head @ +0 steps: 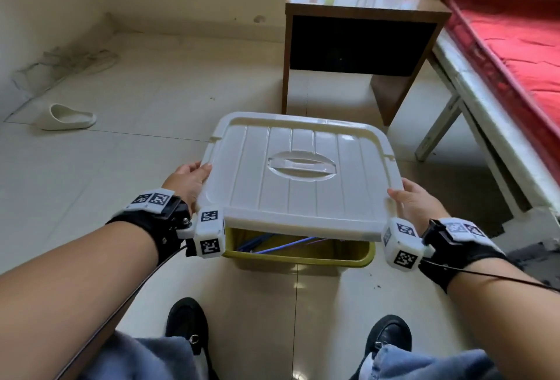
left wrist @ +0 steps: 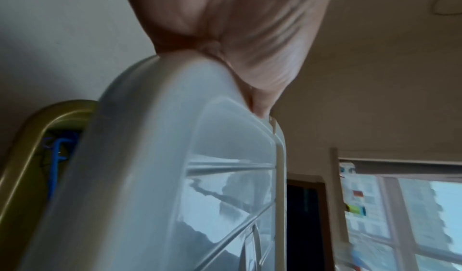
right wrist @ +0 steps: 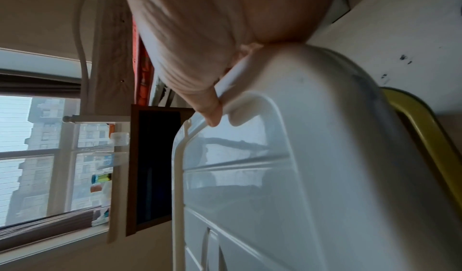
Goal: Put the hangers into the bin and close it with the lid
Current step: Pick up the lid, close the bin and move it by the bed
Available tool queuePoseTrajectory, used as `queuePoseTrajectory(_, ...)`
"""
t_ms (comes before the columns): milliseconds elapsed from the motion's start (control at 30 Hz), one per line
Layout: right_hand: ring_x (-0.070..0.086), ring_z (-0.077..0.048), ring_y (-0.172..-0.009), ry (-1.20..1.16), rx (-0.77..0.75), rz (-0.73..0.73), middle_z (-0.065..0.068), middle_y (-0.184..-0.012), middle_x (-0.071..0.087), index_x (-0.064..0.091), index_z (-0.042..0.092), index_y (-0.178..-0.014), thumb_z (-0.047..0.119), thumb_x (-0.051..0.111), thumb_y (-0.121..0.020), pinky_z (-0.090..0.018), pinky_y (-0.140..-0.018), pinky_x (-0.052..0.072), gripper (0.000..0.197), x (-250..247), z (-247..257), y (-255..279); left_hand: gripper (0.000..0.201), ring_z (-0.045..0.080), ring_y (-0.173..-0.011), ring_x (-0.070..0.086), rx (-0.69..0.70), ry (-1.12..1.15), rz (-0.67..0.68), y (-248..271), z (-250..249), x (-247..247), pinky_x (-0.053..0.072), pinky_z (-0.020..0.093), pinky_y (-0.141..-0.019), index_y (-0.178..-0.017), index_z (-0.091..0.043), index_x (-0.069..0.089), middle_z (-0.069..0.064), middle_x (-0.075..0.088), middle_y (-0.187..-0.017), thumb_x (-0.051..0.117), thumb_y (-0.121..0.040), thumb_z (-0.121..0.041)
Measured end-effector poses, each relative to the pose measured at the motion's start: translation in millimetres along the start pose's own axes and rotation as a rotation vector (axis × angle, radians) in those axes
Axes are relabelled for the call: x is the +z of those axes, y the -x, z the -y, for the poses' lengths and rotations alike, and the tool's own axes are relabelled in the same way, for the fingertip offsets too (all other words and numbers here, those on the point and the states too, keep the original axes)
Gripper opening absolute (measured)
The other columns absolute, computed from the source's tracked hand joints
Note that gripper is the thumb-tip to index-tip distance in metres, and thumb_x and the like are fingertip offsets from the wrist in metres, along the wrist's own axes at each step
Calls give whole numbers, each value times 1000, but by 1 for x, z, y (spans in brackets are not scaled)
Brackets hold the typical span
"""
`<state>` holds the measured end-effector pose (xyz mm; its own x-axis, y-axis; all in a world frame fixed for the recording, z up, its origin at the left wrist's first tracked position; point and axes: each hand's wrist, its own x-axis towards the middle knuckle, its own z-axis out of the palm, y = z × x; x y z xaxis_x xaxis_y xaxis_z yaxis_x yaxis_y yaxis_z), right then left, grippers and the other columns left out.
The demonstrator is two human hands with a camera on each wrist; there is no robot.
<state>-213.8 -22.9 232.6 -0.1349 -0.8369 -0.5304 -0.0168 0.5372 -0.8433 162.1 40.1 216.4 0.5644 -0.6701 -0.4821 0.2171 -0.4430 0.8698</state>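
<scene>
Though unlabelled, lid (head: 300, 179) over bin (head: 360, 255)

The lid (head: 298, 173) covers most of the bin (head: 303, 253), leaving only a narrow near-side gap. A table (head: 363, 46) stands just behind, a bed (head: 515, 55) to the right; left floor (head: 136, 152) is open.

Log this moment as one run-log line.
stage: closing | left hand: holds lid | right hand: holds lid | lid: above bin, not seated | hangers: inside bin
</scene>
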Motion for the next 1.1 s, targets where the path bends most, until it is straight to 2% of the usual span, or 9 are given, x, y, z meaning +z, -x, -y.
queuePoseTrajectory(67, 66, -22, -93, 39, 5, -25, -7, -123, 63, 50, 18, -135, 9, 53, -92, -36, -65, 53, 44, 3, -19, -21, 31, 28, -98, 69, -44, -44, -20, -21, 17, 5, 53, 49, -96, -114, -24, 60, 8, 71, -113, 68, -85, -33)
queuePoseTrajectory(167, 66, -27, -101, 211, -22, -56, -8, -126, 63, 50, 19, -135, 12, 57, -89, -50, -90, 53, 47, 4, -57, -49, 39, 28, -100, 68, -110, -43, -25, -45, 46, 11, 52, 49, -97, -126, -21, 57, 9, 70, -114, 64, -88, -28)
queuePoseTrajectory(200, 65, -28, -102, 254, -23, -57, -9, -125, 64, 51, 19, -133, 12, 57, -88, -51, -93, 51, 47, 3, -68, -56, 41, 28, -101, 67, -137, -42, -26, -52, 57, 13, 51, 50, -97, -129, -22, 55, 9, 69, -114, 63, -89, -27)
queuePoseTrajectory(333, 63, -28, -102, 328, -5, -42, -7, -113, 64, 53, 21, -124, 8, 55, -90, -45, -97, 48, 37, 6, -90, -67, 41, 30, -99, 69, -192, -55, -14, -69, 95, 14, 52, 53, -95, -128, -26, 54, 7, 70, -111, 63, -89, -30)
queuePoseTrajectory(433, 62, -26, -108, 358, -16, -29, -8, -119, 65, 57, 16, -125, 6, 55, -89, -45, -101, 46, 37, 9, -100, -77, 40, 30, -100, 68, -196, -74, -39, -79, 109, 15, 52, 53, -95, -129, -27, 54, 7, 69, -113, 62, -90, -28)
queuePoseTrajectory(767, 65, -26, -104, 330, 42, -10, -1, -112, 69, 61, 30, -116, 1, 56, -79, -49, -97, 49, 47, 6, -127, -102, 32, 31, -99, 69, -203, -85, -60, -91, 133, 19, 52, 54, -95, -121, -24, 61, 9, 72, -112, 63, -89, -23)
queuePoseTrajectory(867, 64, -25, -101, 364, 31, -18, -4, -110, 69, 61, 25, -115, -3, 54, -81, -41, -94, 49, 45, 8, -124, -88, 36, 32, -103, 68, -194, -119, -49, -85, 137, 13, 51, 52, -97, -124, -23, 60, 9, 71, -114, 64, -89, -24)
queuePoseTrajectory(1000, 61, -23, -93, 402, 17, -41, -6, -109, 67, 60, 16, -121, -5, 51, -82, -28, -72, 47, 45, 8, -128, -69, 38, 32, -105, 67, -180, -169, -50, -69, 144, 7, 51, 51, -98, -129, -19, 57, 10, 70, -116, 62, -91, -22)
queuePoseTrajectory(1100, 61, -23, -92, 422, 9, -51, -8, -111, 68, 61, 17, -119, -5, 52, -82, -29, -78, 46, 44, 8, -132, -61, 38, 33, -104, 67, -171, -197, -60, -60, 147, 3, 50, 52, -98, -130, -17, 56, 12, 69, -116, 61, -92, -21)
